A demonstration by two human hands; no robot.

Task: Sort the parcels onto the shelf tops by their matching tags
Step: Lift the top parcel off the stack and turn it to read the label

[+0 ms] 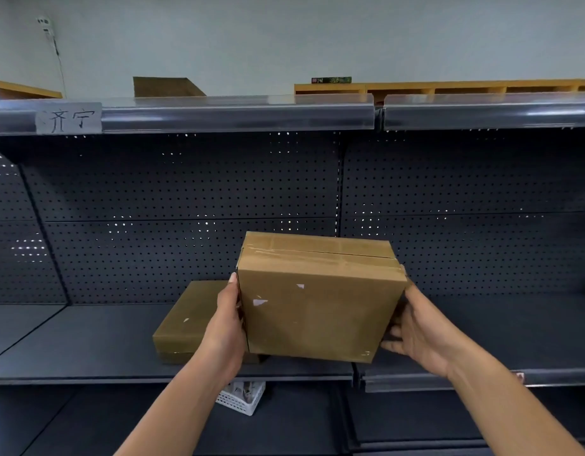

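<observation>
Held parcel: brown taped cardboard box (pixel 319 299), long axis left–right, taped top tilted away, above the dark metal shelf (pixel 97 343).
Grip: left hand (pixel 227 327) and right hand (pixel 416 334) clamped on its ends.
Parcels: two — a flatter brown box (pixel 185 319) lies on the shelf.
Tag: grey handwritten label (pixel 69 118), perhaps two characters.

One sign reads clearly: a grey paper tag (pixel 69 118) with two handwritten dark characters, 齐宁, stuck on the clear price rail (pixel 218 115) along the front edge of the top shelf, at that rail's left end; to the right of the tag and higher, beyond the rail, a dark green strip (pixel 331 80) lies on a wooden cabinet, its print too small to read; well below the tag, the held cardboard parcel (pixel 317 304) shows only torn white label scraps on its near face, no lettering.
</observation>
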